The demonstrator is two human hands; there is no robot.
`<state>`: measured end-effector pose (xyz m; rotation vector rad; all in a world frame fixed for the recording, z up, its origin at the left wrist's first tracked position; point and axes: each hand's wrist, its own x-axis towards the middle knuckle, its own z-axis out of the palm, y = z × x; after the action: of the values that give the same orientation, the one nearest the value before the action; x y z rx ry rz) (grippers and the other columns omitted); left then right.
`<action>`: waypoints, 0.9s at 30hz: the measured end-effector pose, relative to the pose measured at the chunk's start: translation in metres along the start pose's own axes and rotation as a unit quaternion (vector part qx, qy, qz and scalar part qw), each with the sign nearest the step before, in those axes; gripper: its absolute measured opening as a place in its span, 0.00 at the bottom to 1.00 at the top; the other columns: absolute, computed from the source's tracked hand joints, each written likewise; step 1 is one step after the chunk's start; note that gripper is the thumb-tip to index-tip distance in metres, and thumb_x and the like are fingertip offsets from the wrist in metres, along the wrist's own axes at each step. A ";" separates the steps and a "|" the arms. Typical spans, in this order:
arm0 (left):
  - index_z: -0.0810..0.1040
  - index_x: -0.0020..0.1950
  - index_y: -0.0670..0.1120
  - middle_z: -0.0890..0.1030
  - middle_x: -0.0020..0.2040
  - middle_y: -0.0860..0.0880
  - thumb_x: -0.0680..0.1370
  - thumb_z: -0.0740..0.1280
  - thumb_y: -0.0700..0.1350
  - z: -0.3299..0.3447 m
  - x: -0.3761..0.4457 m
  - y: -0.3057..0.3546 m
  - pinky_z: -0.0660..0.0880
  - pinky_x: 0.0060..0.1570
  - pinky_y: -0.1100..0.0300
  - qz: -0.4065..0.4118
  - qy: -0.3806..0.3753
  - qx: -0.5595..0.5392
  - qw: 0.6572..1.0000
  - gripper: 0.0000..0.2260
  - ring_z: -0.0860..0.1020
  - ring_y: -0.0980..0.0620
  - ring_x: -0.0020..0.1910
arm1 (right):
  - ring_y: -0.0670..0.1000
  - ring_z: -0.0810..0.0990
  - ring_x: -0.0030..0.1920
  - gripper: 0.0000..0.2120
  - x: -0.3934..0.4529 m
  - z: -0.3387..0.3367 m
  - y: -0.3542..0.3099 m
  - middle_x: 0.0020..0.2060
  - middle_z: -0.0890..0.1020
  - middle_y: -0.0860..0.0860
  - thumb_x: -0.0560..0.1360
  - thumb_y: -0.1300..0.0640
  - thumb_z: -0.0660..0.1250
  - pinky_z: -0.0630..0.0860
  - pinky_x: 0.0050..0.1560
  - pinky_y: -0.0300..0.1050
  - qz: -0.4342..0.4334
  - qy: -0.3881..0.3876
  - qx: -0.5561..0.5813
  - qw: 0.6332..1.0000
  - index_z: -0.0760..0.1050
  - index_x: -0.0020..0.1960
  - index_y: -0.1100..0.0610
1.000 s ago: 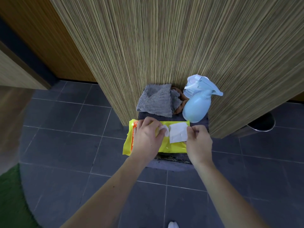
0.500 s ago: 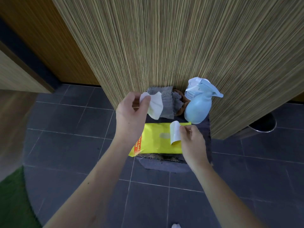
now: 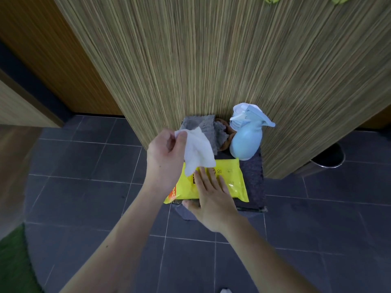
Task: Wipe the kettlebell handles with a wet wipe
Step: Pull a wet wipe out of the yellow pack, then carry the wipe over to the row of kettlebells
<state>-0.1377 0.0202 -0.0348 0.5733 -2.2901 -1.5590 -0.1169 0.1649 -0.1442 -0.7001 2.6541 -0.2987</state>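
My left hand [image 3: 164, 157] pinches a white wet wipe [image 3: 197, 152] between thumb and fingers and holds it up above the left end of the yellow wipes pack [image 3: 234, 180]. The wipe hangs loose and crumpled. My right hand [image 3: 211, 196] lies flat on the pack with straight fingers, pressing over its top. The pack rests on a dark grey stool [image 3: 254, 187]. No kettlebell is in view.
A pale blue spray bottle [image 3: 246, 140] and a grey cloth [image 3: 203, 127] sit at the back of the stool against a striped wooden wall [image 3: 211, 60]. A metal bin [image 3: 328, 158] stands to the right. Dark floor tiles surround the stool; green matting [image 3: 12, 263] lies bottom left.
My left hand pulled a wipe out of the pack and lifted it. My right hand let go of the flap and now presses flat on the pack, flap closed.
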 end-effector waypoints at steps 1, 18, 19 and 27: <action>0.77 0.45 0.38 0.70 0.31 0.53 0.84 0.65 0.48 0.001 -0.003 0.002 0.66 0.30 0.67 -0.005 -0.006 -0.001 1.000 0.14 0.67 0.59 0.29 | 0.54 0.34 0.81 0.45 -0.006 -0.003 0.003 0.83 0.40 0.52 0.75 0.29 0.39 0.40 0.81 0.59 0.009 0.013 0.010 1.000 0.38 0.83 0.54; 0.79 0.45 0.46 0.80 0.37 0.51 0.76 0.78 0.48 0.087 -0.196 0.175 0.74 0.37 0.59 -0.038 -0.266 -0.053 0.962 0.10 0.76 0.58 0.35 | 0.49 0.28 0.79 0.39 -0.364 -0.139 0.109 0.81 0.33 0.48 0.79 0.30 0.41 0.36 0.81 0.50 0.341 0.173 0.041 0.923 0.39 0.83 0.49; 0.80 0.45 0.46 0.82 0.38 0.51 0.75 0.79 0.48 0.092 -0.214 0.189 0.75 0.38 0.58 -0.036 -0.293 -0.048 0.954 0.10 0.77 0.58 0.36 | 0.50 0.28 0.79 0.41 -0.395 -0.146 0.115 0.81 0.33 0.48 0.77 0.28 0.38 0.35 0.81 0.49 0.367 0.177 0.044 0.912 0.39 0.83 0.49; 0.81 0.53 0.43 0.83 0.49 0.46 0.79 0.74 0.45 0.148 -0.386 0.315 0.72 0.50 0.54 0.023 -0.417 0.002 0.909 0.07 0.79 0.41 0.55 | 0.47 0.32 0.79 0.54 -0.687 -0.161 0.153 0.81 0.38 0.45 0.63 0.21 0.22 0.39 0.79 0.45 0.566 0.242 0.067 0.786 0.42 0.82 0.43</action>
<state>0.0821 0.4322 0.1940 -0.2233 -2.8391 -2.0404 0.3047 0.6629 0.1655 1.1853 2.8980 -0.3151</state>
